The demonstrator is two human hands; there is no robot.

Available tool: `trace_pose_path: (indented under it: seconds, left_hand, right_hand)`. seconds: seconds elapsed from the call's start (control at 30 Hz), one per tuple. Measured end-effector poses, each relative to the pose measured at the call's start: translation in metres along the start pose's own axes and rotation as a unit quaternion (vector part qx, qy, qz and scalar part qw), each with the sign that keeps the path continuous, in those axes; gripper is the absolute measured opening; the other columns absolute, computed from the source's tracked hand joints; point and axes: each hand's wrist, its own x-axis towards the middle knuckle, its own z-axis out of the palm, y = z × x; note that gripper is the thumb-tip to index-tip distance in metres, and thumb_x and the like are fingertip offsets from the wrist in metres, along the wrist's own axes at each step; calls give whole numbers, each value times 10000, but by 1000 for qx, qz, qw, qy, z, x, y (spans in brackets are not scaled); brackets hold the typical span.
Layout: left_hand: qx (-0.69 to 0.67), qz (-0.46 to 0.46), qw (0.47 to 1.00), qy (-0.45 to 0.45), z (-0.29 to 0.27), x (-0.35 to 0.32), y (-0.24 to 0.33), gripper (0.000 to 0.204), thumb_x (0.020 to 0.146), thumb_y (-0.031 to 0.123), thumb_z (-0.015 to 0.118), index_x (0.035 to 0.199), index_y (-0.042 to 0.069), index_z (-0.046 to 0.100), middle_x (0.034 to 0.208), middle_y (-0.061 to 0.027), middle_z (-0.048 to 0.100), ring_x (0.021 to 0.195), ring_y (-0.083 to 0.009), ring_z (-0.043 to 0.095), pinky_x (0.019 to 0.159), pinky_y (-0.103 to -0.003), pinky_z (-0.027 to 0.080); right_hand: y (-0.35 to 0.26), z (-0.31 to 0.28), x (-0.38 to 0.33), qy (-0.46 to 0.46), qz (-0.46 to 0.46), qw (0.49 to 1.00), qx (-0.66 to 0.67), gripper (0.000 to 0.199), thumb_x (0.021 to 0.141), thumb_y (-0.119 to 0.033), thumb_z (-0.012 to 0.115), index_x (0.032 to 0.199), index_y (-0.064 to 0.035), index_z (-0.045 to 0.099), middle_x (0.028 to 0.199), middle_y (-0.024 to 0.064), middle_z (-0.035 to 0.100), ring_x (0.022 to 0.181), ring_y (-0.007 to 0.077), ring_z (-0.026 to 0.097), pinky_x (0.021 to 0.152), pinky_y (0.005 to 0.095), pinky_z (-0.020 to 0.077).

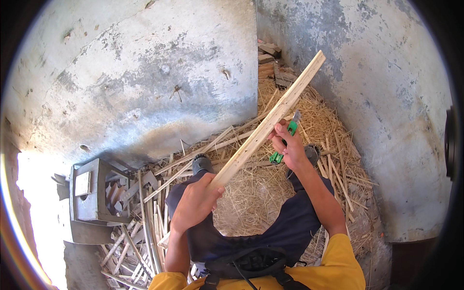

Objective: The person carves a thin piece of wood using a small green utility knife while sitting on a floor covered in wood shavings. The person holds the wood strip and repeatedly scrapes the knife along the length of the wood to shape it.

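A long pale strip of split bamboo or wood [268,123] slants up and to the right in front of me. Around its lower end my left hand [197,199] is closed, above my left knee. My right hand [290,147] grips a green utility knife [292,127] near the strip's middle, with the blade pointing up beside the strip's right edge. The fingertips of that hand are close to the strip; whether they touch it I cannot tell. Part of the knife's handle is hidden behind the fingers.
Straw-like shavings [251,203] cover the floor between my feet. Several loose strips [140,246] lie at the left, near a grey wooden box frame [96,191]. Weathered walls [145,63] stand ahead and to the right. Wood pieces [268,60] are stacked in the far corner.
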Motion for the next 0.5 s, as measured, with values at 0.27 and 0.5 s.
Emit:
trace_pose_path:
  seconds: [0.27,0.5]
  left_hand:
    - [20,-4,998,-67,-3,-5,-38,413,1052,326,712,1296,7,618,839,-104,705,758,-142,710,697,-311,547]
    - [-188,-143,964,-123,3,-19,-62,373,1145,385,545,1072,31,637,763,25,536,648,-58,506,585,-274,438]
  right_hand:
    - [5,-4,4,56,3,998,35,215,1062,-243,692,1103,-33,671,875,54,688,441,24,364,409,210,263]
    - [-13,8,-1,107,13,993,-37,207,1083,-267,656,1109,-63,635,899,29,652,464,22,354,419,217,269]
